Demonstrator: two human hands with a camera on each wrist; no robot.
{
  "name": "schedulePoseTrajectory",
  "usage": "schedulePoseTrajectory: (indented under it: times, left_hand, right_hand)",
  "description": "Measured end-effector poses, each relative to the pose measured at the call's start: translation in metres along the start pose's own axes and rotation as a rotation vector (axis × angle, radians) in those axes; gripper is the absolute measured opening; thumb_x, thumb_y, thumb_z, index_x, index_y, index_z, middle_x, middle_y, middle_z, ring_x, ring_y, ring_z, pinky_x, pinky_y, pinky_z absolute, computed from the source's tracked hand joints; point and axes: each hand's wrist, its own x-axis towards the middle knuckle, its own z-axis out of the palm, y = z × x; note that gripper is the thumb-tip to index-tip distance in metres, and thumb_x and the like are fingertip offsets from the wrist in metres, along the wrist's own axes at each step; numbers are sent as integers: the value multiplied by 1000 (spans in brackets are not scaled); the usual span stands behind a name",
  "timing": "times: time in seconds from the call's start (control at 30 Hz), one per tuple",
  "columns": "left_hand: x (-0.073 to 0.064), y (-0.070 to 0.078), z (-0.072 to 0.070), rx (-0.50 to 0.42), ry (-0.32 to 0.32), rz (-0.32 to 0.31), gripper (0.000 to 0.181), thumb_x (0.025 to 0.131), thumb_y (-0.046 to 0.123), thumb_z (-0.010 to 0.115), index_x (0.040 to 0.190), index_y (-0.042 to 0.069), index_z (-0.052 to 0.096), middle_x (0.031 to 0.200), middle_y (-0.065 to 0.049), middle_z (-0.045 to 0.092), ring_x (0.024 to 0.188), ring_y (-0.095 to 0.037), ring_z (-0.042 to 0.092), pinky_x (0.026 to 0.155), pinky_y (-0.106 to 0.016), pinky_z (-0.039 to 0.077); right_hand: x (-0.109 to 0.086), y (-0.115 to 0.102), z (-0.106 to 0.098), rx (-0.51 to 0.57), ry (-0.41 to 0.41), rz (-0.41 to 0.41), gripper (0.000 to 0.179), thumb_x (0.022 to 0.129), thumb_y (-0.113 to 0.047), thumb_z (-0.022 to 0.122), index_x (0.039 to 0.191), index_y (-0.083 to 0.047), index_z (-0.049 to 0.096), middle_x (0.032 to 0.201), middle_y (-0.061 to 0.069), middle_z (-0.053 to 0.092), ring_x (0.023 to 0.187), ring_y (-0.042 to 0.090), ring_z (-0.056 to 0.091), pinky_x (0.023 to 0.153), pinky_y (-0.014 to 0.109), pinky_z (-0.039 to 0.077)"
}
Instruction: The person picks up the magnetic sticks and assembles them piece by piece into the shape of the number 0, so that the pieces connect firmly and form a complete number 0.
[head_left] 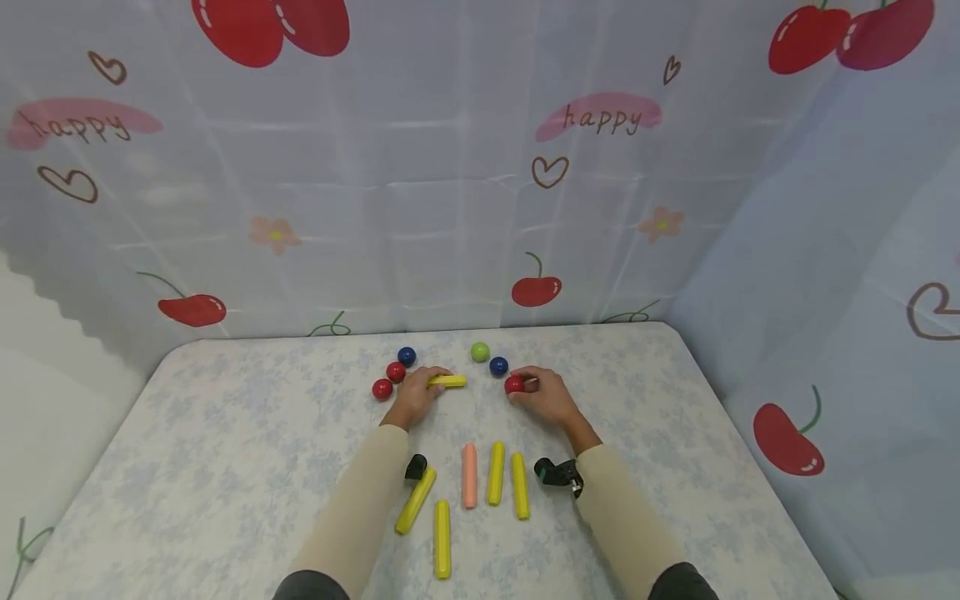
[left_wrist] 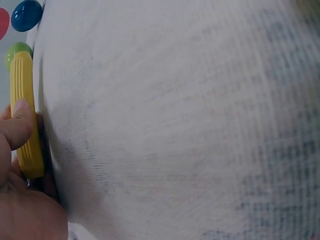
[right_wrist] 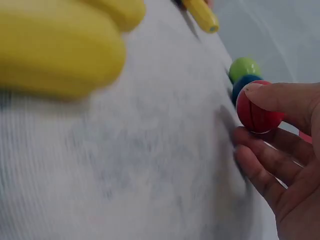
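Observation:
My left hand [head_left: 417, 395] pinches a yellow grooved stick [head_left: 452, 381] between thumb and fingers, near the back of the table; the left wrist view shows the thumb lying along the yellow stick [left_wrist: 25, 115]. To the right, my right hand [head_left: 546, 395] holds a red ball [head_left: 513, 384], its thumb on one side and fingers on the other in the right wrist view. Just behind that ball is a blue ball [head_left: 498, 366], with a green ball [head_left: 480, 352] farther back. Left of my left hand lie two red balls [head_left: 396, 372] and another blue ball [head_left: 407, 357] in a slanting row.
Between my forearms lie a salmon-pink stick [head_left: 469, 476] and several yellow sticks [head_left: 496, 473]. Black wrist cameras [head_left: 557, 472] sit at both sleeves. A pale patterned cloth covers the table [head_left: 225, 467], and a printed curtain [head_left: 420, 208] hangs behind it.

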Motion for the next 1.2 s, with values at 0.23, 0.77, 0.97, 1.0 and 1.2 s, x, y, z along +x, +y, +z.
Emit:
schedulePoseTrajectory:
  times: [0.23,0.77,0.97,1.0,1.2]
  left_hand:
    - [1,-1,-1,-38,-13,-2,29,97,13,57,126,13,63,124,-13,59,120,-33,49,104,-49,34]
    - [1,0,-1,-72,-8,-21,28,96,12,58,123,13,64,128,-12,57,123,-32,48,105,-50,33]
    - [1,1,-1,-68,-7,-21,28,96,12,58,123,13,65,126,-12,58,122,-32,49,105,-50,34]
    - [1,1,-1,-67,-8,-21,28,96,11,58,123,13,65,126,-12,58,121,-32,49,105,-50,34]
    - [1,0,-1,-67,-24,-26,27,96,11,59,122,13,66,123,-13,58,118,-32,50,103,-51,34]
  right_hand:
    - [3,-25,14,32,-84,-5,35,84,-12,75,117,-2,65,111,13,65,94,23,66,76,33,55]
    - [19,-47,36,-183,-58,-52,38,87,-19,73,120,-1,65,112,13,67,99,25,62,84,39,50]
    - [21,-47,39,-212,-54,-54,39,88,-19,72,122,-1,65,116,14,66,108,29,59,90,41,48]
    - [22,-47,39,-211,-54,-52,39,88,-19,72,122,-1,65,116,14,66,108,29,59,89,41,48]
    - [23,-45,42,-203,-58,-15,39,88,-19,72,122,-3,65,115,12,66,105,26,59,88,39,49]
